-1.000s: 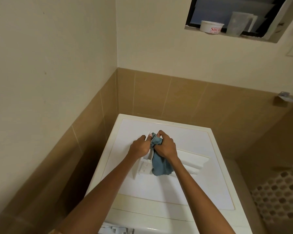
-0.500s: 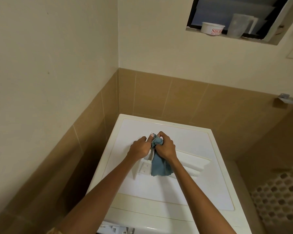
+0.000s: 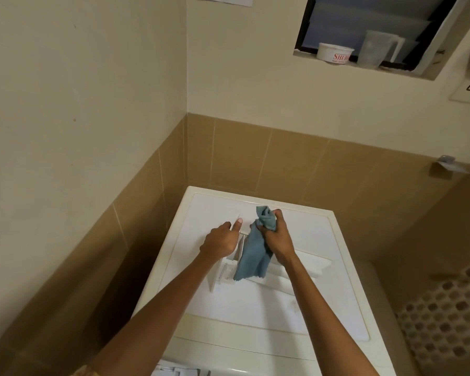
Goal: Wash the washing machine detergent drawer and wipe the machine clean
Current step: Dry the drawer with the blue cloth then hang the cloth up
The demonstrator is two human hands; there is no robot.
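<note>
On top of the washing machine [image 3: 323, 308], toward its middle, white detergent drawer [image 3: 224, 270] stands tilted on one end, lower end resting on the machine's lid. Left hand [image 3: 220, 242] clasps the drawer's upper end, fingers curled over it, thumb stuck out toward the machine's back edge. Right hand [image 3: 278, 240] just beside it, clenched round a bunched blue cloth [image 3: 251, 256]; cloth's loose end hangs down against the drawer's open side, hiding most of the compartments. Both forearms reach in from the machine's front. Machine sits in a tiled corner. Above and behind the machine, a window ledge carries a white tub [image 3: 335, 52] and a clear jug [image 3: 375, 48].
</note>
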